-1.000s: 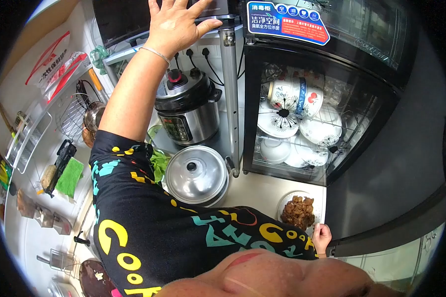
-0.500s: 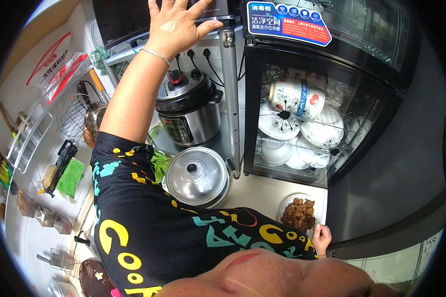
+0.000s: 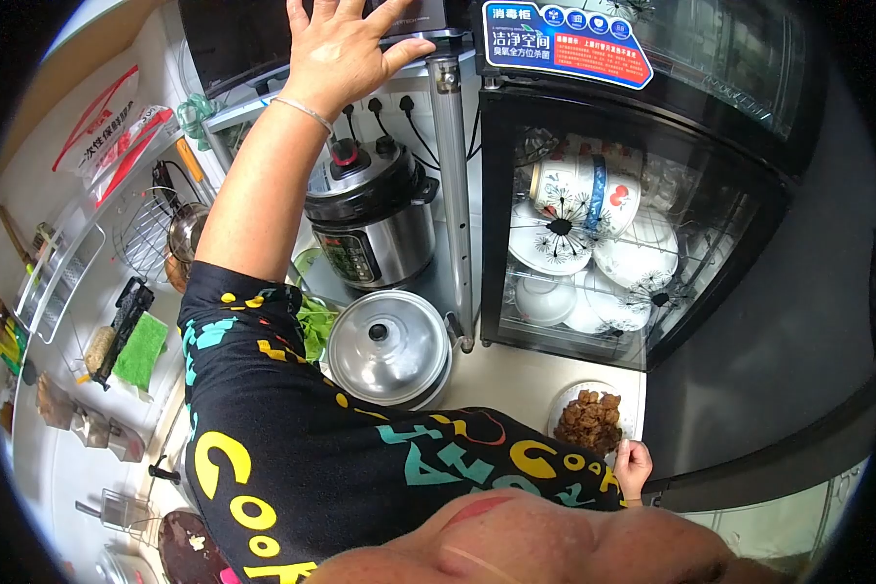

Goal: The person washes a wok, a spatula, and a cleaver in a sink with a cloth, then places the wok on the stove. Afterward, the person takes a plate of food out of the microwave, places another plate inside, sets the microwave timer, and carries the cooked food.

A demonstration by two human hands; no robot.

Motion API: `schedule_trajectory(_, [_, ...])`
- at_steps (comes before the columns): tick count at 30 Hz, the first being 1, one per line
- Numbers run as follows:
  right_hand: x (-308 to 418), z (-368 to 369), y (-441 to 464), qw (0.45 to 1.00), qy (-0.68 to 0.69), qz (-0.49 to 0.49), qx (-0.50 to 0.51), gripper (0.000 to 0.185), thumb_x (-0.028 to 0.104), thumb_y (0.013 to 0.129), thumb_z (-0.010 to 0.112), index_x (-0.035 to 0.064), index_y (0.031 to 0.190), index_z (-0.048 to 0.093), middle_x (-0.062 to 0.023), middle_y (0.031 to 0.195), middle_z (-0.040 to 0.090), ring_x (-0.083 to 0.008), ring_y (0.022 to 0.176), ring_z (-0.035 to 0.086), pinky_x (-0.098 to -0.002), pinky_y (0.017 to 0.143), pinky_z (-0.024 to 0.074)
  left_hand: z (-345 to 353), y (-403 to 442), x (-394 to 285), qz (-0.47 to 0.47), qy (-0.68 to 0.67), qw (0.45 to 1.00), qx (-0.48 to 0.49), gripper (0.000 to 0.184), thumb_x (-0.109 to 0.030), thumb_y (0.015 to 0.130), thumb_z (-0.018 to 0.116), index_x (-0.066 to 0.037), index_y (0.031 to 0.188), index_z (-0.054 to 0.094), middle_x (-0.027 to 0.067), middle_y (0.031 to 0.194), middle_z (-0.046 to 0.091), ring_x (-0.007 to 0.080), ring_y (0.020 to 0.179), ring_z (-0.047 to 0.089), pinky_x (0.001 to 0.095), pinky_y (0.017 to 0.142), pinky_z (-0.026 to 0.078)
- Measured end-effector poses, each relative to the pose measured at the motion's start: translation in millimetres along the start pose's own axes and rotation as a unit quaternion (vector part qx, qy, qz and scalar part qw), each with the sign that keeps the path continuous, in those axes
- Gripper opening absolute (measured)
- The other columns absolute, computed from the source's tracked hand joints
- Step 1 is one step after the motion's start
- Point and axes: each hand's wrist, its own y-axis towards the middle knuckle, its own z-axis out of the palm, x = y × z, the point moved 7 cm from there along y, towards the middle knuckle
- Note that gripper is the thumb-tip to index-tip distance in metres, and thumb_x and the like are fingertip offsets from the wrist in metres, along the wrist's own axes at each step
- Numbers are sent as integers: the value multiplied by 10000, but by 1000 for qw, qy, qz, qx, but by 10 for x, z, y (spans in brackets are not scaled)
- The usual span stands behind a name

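My left hand (image 3: 346, 49), with a bracelet at the wrist, is raised at the top of the view, fingers spread and tips cut off by the frame. It holds nothing visible and overlaps the dark appliance (image 3: 238, 39) on the upper shelf; contact is unclear. At the lower right, my right hand (image 3: 634, 469) is closed at the near rim of a white plate (image 3: 562, 397), which bears brown chunks of food (image 3: 589, 420). Its thumb lies at the rim, and the other fingers are largely hidden.
An electric pressure cooker (image 3: 375, 219) stands behind a lidded metal pot (image 3: 387, 346), beside a metal post (image 3: 450, 195). Leafy greens (image 3: 314, 326) show left of the pot. A black glass-door cabinet (image 3: 492, 214) holds bowls and plates. Racks (image 3: 63, 282) and a green sponge (image 3: 140, 350) are left.
The view has shifted very slightly. Both hands keep the same pose, with no clear movement.
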Motion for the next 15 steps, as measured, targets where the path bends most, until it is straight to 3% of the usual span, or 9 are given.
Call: schedule_trajectory(15, [-63, 17, -12, 1000, 1, 3, -6, 196, 102, 849, 603, 10, 688, 539, -63, 641, 518, -169, 600, 488, -296, 590, 414, -15, 42, -74, 0, 1, 1000, 1, 670, -574, 713, 611, -287, 1302, 471, 159, 1456, 226, 392, 1351, 137, 622, 1042, 142])
